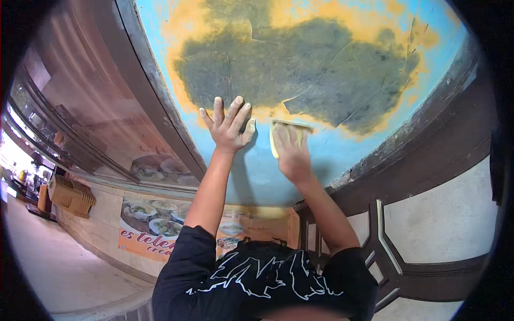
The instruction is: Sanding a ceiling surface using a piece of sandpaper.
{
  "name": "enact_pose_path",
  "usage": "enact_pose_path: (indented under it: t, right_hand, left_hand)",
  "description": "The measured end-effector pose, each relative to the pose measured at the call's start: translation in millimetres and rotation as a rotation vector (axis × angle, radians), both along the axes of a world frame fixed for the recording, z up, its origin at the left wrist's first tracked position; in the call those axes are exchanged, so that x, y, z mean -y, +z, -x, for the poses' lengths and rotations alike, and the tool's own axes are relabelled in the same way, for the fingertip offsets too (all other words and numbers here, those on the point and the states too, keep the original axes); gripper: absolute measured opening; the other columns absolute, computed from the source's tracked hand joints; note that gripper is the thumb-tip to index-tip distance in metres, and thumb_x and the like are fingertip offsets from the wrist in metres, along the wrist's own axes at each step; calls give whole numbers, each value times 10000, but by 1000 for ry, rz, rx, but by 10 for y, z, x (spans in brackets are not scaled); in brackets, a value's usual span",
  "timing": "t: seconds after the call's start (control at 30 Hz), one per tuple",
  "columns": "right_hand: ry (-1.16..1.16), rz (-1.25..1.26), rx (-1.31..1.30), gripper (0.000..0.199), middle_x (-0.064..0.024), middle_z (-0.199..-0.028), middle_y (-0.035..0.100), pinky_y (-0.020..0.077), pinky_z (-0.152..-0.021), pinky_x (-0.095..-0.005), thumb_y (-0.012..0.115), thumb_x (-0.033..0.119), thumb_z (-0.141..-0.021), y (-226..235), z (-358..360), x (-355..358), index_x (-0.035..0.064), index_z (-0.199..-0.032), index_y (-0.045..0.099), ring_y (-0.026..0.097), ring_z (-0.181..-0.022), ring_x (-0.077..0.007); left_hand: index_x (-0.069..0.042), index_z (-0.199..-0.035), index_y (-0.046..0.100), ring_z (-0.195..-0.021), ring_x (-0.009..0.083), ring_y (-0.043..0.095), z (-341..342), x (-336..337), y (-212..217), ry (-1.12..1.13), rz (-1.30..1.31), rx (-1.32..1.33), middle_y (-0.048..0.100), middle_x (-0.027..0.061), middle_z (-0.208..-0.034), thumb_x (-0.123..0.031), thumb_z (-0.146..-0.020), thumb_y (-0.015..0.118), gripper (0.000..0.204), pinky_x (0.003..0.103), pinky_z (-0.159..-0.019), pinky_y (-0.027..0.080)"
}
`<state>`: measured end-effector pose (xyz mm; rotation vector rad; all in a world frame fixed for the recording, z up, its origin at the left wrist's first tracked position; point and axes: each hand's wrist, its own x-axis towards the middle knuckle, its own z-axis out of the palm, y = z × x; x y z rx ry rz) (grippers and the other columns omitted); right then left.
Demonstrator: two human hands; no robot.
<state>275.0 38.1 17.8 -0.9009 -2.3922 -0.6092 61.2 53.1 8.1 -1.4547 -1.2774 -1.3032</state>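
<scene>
A painted wall panel [225, 69] fills the upper middle, light blue with orange patches and a large dark grey area where the layers are worn through. My left hand [230, 125] rests on it with fingers spread, at the lower left edge of the dark area, holding nothing. To its right, my right hand [293, 155] presses a folded piece of yellow sandpaper [275, 142] against the blue paint just below the orange border. The fingers are slightly blurred and cover most of the sandpaper. Pale dust coats my fingertips.
A dark frame [155, 85] and glass panes border the panel on the left; a dark beam [407, 139] runs along its right. Below are a food banner [144, 230], a brown plastic basket-like object [72, 195] and a dark-framed door with pale panels [444, 224].
</scene>
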Motion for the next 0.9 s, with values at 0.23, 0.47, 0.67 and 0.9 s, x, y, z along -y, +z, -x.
enact_pose_path:
  t: [0.23, 0.47, 0.67, 0.9]
  right_hand:
    - [59, 85, 13, 563, -140, -1379, 475, 314, -1029, -612, 548, 75, -742, -459, -108, -14, 20, -1302, 527, 408, -1290, -340]
    - [-9, 25, -3, 513, -119, -1377, 493, 292, -1052, -604, 527, 100, -778, 70, -17, -8, 39, -1287, 544, 422, -1293, -330]
    - [49, 91, 52, 534, -105, -1396, 478, 307, -1039, -604, 518, 96, -777, -444, -200, -4, 44, -1308, 524, 439, -1283, -312]
    - [55, -31, 13, 572, -114, -1390, 481, 297, -1042, -608, 524, 85, -754, 136, -9, -13, 35, -1324, 509, 402, -1315, -318]
  left_hand:
    - [-266, -1186, 657, -1414, 289, 304, -11, 7, 47, 0, -9, -5, 541, -75, -1367, -383, -809, 624, 396, 541, -1171, -3]
    - [-272, -1159, 664, -1413, 282, 305, 41, 61, 16, 24, 2, -1, 557, -83, -1345, -382, -775, 652, 400, 539, -1173, 3]
    - [-268, -1149, 671, -1418, 274, 295, 13, 51, 48, 11, -16, -5, 548, -87, -1357, -387, -768, 650, 400, 539, -1173, -1]
    - [-272, -1166, 663, -1425, 271, 283, 70, 88, 45, 15, -22, 0, 546, -85, -1360, -380, -779, 644, 402, 535, -1172, 0]
